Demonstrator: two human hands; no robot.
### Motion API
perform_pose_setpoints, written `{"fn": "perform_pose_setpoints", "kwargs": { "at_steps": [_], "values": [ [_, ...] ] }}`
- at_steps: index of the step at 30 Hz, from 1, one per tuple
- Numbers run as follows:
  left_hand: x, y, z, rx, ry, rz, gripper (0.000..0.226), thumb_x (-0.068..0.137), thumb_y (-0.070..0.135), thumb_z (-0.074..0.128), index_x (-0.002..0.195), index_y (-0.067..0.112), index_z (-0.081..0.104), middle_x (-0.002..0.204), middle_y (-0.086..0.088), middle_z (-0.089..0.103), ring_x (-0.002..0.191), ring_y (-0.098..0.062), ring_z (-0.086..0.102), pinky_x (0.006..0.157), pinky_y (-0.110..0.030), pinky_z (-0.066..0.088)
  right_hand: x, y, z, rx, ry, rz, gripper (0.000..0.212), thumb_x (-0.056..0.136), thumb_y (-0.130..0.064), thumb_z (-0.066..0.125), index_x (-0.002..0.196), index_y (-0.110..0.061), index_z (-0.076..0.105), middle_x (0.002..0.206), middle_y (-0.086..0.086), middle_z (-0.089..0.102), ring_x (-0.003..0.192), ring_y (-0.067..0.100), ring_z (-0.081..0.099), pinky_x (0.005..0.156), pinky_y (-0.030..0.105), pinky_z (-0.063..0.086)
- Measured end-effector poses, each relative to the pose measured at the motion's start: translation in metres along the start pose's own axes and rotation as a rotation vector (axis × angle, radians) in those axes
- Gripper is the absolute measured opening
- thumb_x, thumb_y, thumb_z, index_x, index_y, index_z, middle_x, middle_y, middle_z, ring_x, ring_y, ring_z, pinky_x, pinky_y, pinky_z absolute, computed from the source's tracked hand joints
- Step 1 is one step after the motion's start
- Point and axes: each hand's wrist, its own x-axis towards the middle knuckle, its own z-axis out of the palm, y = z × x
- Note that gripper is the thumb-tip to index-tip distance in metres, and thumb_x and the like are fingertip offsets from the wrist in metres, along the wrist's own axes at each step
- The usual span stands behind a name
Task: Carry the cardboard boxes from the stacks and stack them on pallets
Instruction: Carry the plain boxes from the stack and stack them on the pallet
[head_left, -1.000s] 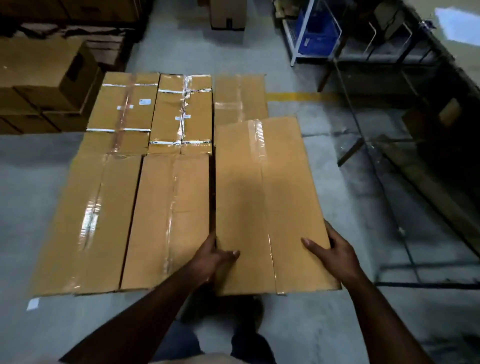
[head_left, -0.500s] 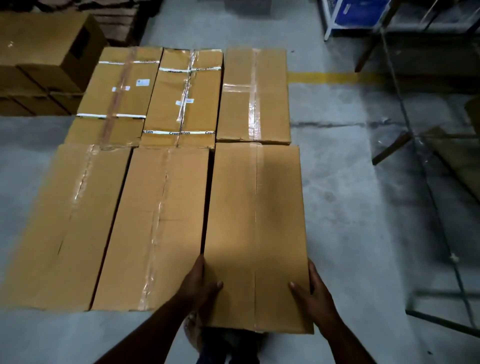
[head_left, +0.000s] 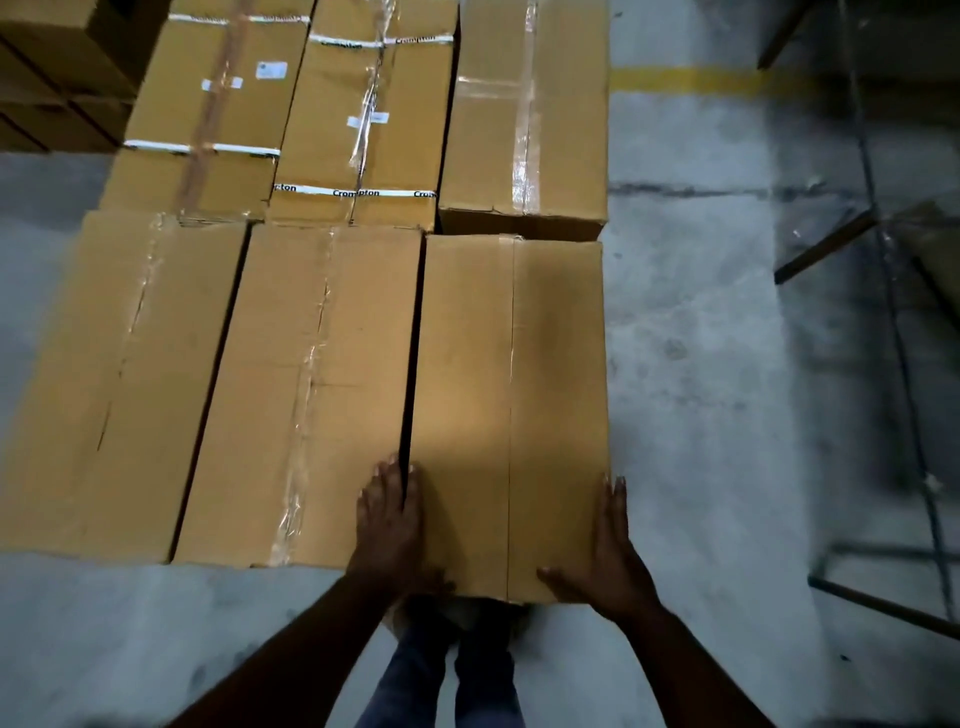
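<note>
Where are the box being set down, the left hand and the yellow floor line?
box (head_left: 511, 364), head view, top face.
left hand (head_left: 387, 514), head view, back of hand.
yellow floor line (head_left: 691, 80), head view, mid-stripe.

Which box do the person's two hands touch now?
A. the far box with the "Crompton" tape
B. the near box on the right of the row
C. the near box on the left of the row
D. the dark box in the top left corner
B: the left hand and the right hand lie with straight fingers along the two long sides of the near right cardboard box, at its near end.
</note>
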Motion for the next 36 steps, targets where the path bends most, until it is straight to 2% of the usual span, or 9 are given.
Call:
{"fn": "perform_pose_setpoints", "kwargs": {
  "at_steps": [2, 5, 10, 17, 19, 23, 26, 29, 36],
  "values": [
    [-0.010, -0.009, 0.007, 0.084, -0.090, -0.019, 0.166, 0.060, 0.078, 0.079, 0.146, 0.012, -0.046, 0.149, -0.015, -0.056, 0.140, -0.042, -0.044, 0.119, -0.055, -0.013, -0.012, 0.000, 0.004, -0.134, -0.017, -0.052, 0.159, 0.056, -0.087, 0.078, 0.156, -0.032, -0.033, 0.158, -0.009, -0.050, 0.155, 0.033, 0.027, 0.108, 0.049, 0.050],
    [-0.017, -0.018, 0.018, 0.112, -0.087, -0.023, 0.153, 0.077, 0.047, 0.083, 0.139, 0.015, -0.054, 0.145, -0.013, -0.061, 0.143, -0.046, -0.039, 0.125, -0.063, 0.006, -0.017, 0.000, 0.005, -0.201, -0.019, -0.096, 0.154, 0.060, -0.081, 0.080, 0.159, -0.032, -0.026, 0.156, -0.003, -0.052, 0.152, 0.035, 0.032, 0.103, 0.046, 0.054],
    [-0.014, -0.018, 0.014, 0.069, -0.057, 0.014, 0.124, 0.093, 0.023, 0.071, 0.143, 0.007, -0.042, 0.153, -0.016, -0.048, 0.145, -0.045, -0.033, 0.123, -0.063, 0.020, -0.009, -0.003, -0.002, -0.359, -0.074, -0.209, 0.150, 0.063, -0.078, 0.080, 0.159, -0.032, -0.027, 0.157, -0.001, -0.051, 0.159, 0.036, 0.000, 0.113, 0.053, 0.045],
    [-0.011, -0.021, 0.017, 0.045, 0.005, 0.013, 0.119, 0.091, 0.003, 0.071, 0.146, 0.007, -0.034, 0.157, -0.015, -0.040, 0.151, -0.044, -0.023, 0.125, -0.058, 0.021, 0.002, -0.013, 0.009, -0.505, -0.006, -0.177, 0.143, 0.071, -0.064, 0.082, 0.162, -0.028, -0.022, 0.164, 0.003, -0.042, 0.157, 0.045, -0.001, 0.105, 0.057, 0.049],
    [-0.008, -0.018, 0.021, 0.060, 0.004, -0.008, 0.120, 0.090, 0.003, 0.072, 0.147, 0.006, -0.033, 0.156, -0.015, -0.041, 0.151, -0.045, -0.024, 0.124, -0.058, 0.019, -0.002, -0.014, 0.019, -0.570, 0.061, -0.152, 0.137, 0.074, -0.059, 0.082, 0.164, -0.025, -0.015, 0.165, 0.006, -0.038, 0.157, 0.048, -0.006, 0.111, 0.060, 0.043],
    [-0.010, -0.018, 0.021, 0.058, -0.005, -0.018, 0.118, 0.089, 0.008, 0.074, 0.158, 0.004, -0.022, 0.163, -0.019, -0.034, 0.152, -0.047, -0.020, 0.125, -0.058, 0.016, -0.012, -0.031, 0.028, -0.592, 0.010, -0.058, 0.122, 0.081, -0.056, 0.075, 0.165, -0.020, -0.007, 0.170, 0.013, -0.026, 0.156, 0.042, -0.020, 0.124, 0.062, 0.009],
    [-0.022, -0.021, 0.005, -0.081, -0.066, -0.018, 0.109, 0.089, 0.013, 0.072, 0.161, -0.001, -0.010, 0.168, -0.025, -0.017, 0.156, -0.045, -0.008, 0.128, -0.046, 0.008, -0.028, -0.070, 0.028, -0.314, 0.030, -0.137, 0.083, 0.091, -0.050, 0.069, 0.158, -0.016, 0.035, 0.169, 0.012, 0.021, 0.156, 0.036, 0.018, 0.122, 0.049, 0.026],
    [-0.043, -0.018, -0.025, -0.391, 0.071, -0.015, 0.086, 0.087, 0.016, 0.067, 0.158, -0.004, 0.023, 0.163, -0.026, 0.026, 0.151, -0.041, 0.027, 0.122, -0.033, 0.021, -0.047, -0.122, 0.024, 0.041, 0.160, -0.172, 0.044, 0.097, -0.028, 0.068, 0.139, -0.018, 0.060, 0.144, 0.003, 0.053, 0.130, 0.023, 0.055, 0.098, 0.029, 0.045],
    [-0.108, -0.046, -0.065, -0.724, 0.353, -0.102, 0.050, 0.088, 0.002, 0.066, 0.137, 0.011, 0.061, 0.134, -0.007, 0.065, 0.119, -0.023, 0.062, 0.098, -0.023, 0.044, -0.076, -0.213, 0.027, 0.192, 0.159, -0.216, 0.023, 0.100, -0.023, 0.066, 0.122, -0.025, 0.070, 0.117, -0.010, 0.071, 0.103, 0.007, 0.067, 0.090, 0.033, 0.058]
  ]
}}
